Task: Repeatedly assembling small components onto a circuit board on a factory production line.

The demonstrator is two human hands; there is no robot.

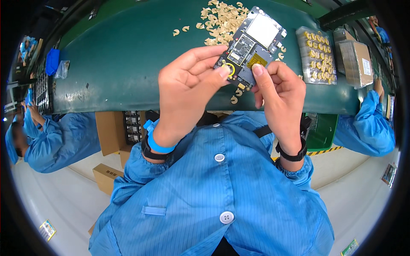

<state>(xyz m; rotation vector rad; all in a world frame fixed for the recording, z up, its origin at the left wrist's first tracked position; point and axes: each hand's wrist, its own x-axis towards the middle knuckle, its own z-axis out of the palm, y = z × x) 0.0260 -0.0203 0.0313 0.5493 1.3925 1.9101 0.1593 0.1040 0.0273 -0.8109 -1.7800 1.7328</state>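
We are holding a dark circuit board point(250, 42) up over the green counter point(124, 55), both hands closed on its lower end. Our left hand point(185, 87) is pinching the board's lower left corner, its thumb pressing beside a small gold ring. Our right hand point(279, 91) is gripping the lower right edge, thumb lying on a yellow patch. Loose tan crescent pieces point(220, 21) are lying on the counter behind the board, and a clear tray of gold parts point(317, 55) is sitting to the right.

Clear plastic tray pack point(316, 55) of yellow parts at 2 o'clock on the green bench. Beside it, wrapped brown boxes point(355, 59) with white label point(366, 66). Cardboard boxes point(109, 133) at 8 o'clock below the bench.
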